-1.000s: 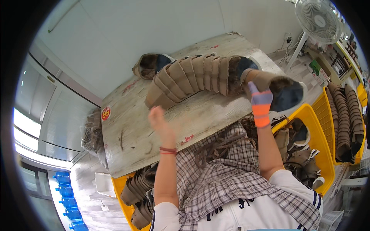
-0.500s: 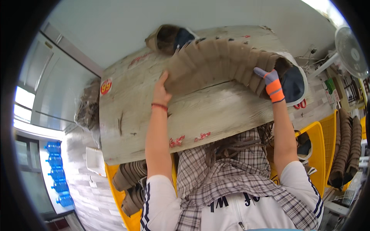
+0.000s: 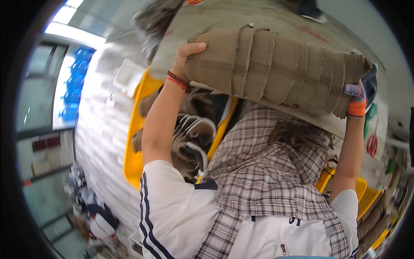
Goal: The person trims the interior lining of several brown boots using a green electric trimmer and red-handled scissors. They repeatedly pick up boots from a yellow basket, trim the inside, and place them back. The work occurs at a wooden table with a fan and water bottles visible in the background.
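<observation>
A long stack of brown fabric pieces (image 3: 276, 69), nested one in another and looking like shoe uppers, is held up lengthwise before me. My left hand (image 3: 185, 60), bare and with red cords at the wrist, grips its left end, thumb on top. At the right end my right hand (image 3: 356, 98), in a grey and orange glove, is closed on the stack; its fingers are partly hidden behind it. A dark blue piece with pale edging (image 3: 370, 84) shows at that end.
Below is a worn wooden table (image 3: 172, 56), with another dark piece with a white edge (image 3: 315, 12) at its far side. A yellow crate (image 3: 133, 162) on the left holds more brown pieces (image 3: 189, 146). Blue water bottles (image 3: 74, 88) line the left wall; yellow crates (image 3: 364, 192) stand at right.
Both hands have brought the stack nearer to me, and its curve has straightened. The view has swung left, showing more of the left crate and floor.
</observation>
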`<state>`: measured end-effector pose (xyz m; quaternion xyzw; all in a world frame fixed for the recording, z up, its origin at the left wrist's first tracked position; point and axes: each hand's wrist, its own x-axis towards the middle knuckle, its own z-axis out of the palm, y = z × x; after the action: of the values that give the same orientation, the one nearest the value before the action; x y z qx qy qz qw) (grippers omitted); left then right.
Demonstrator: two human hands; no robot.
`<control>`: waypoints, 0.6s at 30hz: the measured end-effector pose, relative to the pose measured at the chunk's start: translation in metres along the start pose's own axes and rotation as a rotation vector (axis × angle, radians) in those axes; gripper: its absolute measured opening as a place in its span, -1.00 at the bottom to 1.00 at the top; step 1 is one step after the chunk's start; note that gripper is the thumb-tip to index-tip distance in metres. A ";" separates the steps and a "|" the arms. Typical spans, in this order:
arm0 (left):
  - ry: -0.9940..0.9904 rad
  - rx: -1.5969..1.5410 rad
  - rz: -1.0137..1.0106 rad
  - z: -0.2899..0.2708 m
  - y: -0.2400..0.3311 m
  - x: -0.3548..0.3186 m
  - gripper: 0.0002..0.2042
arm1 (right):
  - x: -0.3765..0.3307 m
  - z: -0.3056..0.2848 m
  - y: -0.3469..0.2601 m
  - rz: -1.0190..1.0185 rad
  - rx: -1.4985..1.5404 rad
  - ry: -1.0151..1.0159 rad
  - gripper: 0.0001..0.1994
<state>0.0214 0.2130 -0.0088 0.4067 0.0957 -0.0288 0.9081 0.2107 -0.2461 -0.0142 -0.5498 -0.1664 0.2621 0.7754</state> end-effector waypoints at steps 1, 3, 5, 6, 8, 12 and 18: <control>0.059 0.000 0.070 -0.011 0.004 -0.033 -0.52 | 0.008 0.033 0.008 -0.001 0.022 -0.094 -0.44; 0.087 -0.033 0.152 -0.025 0.011 -0.081 -0.49 | 0.010 0.066 0.020 -0.023 -0.023 -0.172 -0.44; 0.114 -0.070 0.222 -0.042 0.028 -0.145 -0.47 | 0.029 0.085 0.051 -0.042 -0.111 -0.229 -0.43; 0.174 -0.041 0.276 -0.049 0.034 -0.174 -0.46 | 0.020 0.132 0.048 -0.076 -0.138 -0.323 -0.48; 0.306 -0.010 0.354 -0.065 0.041 -0.240 -0.44 | 0.010 0.180 0.063 -0.033 -0.133 -0.428 -0.52; 0.563 0.132 0.458 -0.096 0.036 -0.365 -0.39 | -0.023 0.298 0.085 -0.022 -0.233 -0.730 -0.49; 0.946 0.261 0.311 -0.163 0.016 -0.545 -0.42 | -0.089 0.391 0.166 0.300 0.074 -0.989 -0.55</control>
<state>-0.5351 0.3306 0.0043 0.4948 0.4300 0.2819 0.7006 -0.1122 0.0438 -0.0349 -0.3501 -0.4231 0.6048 0.5767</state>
